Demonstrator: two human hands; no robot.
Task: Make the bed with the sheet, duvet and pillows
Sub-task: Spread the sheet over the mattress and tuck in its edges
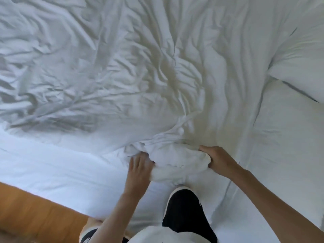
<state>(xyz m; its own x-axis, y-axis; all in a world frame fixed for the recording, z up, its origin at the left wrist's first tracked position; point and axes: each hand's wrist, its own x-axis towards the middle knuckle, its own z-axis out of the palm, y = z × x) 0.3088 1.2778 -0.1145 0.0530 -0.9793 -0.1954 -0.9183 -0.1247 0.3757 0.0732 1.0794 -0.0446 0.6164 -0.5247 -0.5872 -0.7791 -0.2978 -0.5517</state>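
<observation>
A crumpled white duvet (108, 67) covers most of the bed. Its near edge is bunched into a thick roll (175, 162) just in front of me. My left hand (138, 171) grips the left end of that roll, fingers dug into the fabric. My right hand (219, 160) grips the right end, thumb on top. A smooth white sheet (61, 163) shows below the duvet along the bed's near side. A white pillow (301, 67) lies at the right edge of the view.
Wooden floor (31, 211) shows at the lower left beside the bed. My knee in black clothing (184, 213) rests against the mattress edge below my hands.
</observation>
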